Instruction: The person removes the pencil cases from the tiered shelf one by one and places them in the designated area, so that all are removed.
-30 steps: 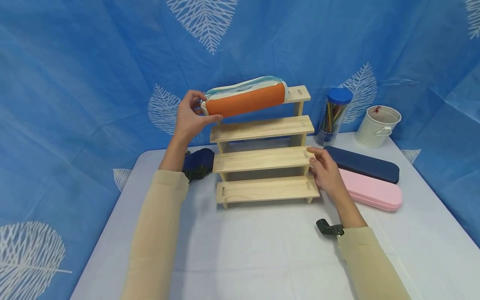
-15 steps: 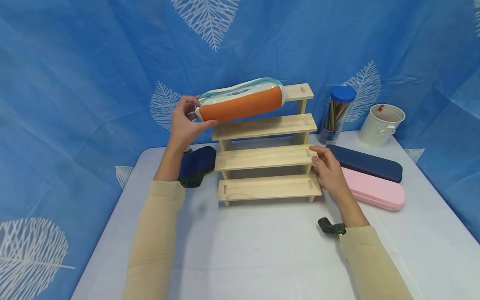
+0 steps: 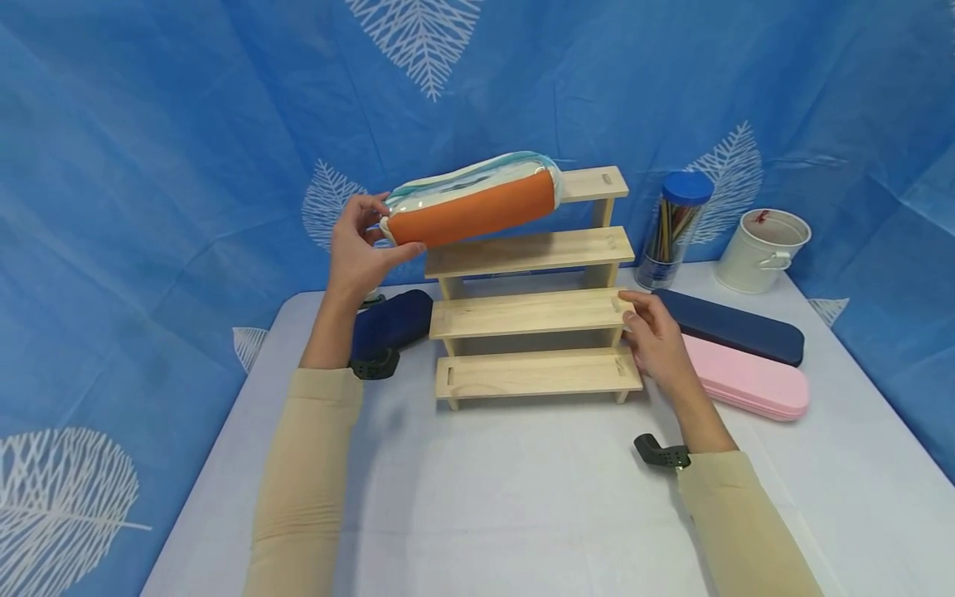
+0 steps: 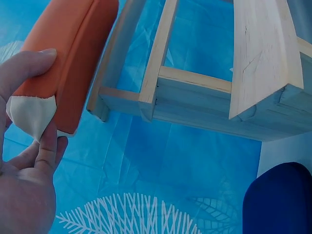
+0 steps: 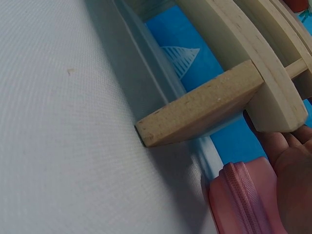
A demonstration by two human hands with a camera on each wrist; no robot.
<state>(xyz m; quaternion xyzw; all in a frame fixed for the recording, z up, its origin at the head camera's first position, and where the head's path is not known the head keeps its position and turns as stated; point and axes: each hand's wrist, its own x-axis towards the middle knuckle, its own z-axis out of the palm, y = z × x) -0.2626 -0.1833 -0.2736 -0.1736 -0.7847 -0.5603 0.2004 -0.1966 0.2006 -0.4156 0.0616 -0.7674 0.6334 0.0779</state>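
Observation:
My left hand grips the left end of an orange pencil case with a clear top and white trim. Its thumb lies along the orange side, as the left wrist view shows, with fingers under the pale end. The case is tilted, left end lower, in front of the top tier of a stepped wooden rack; whether it touches that tier I cannot tell. At the rack's right side my right hand holds the end of the second tier from the bottom. In the right wrist view its fingers are partly hidden behind the wood.
Right of the rack lie a navy case and a pink zipped case. Behind them stand a blue-lidded clear jar of pencils and a white bucket. Another dark blue case lies left of the rack.
My left hand has drawn the orange pencil case a little to the left and down, relative to the rack. The right hand keeps its hold on the rack.

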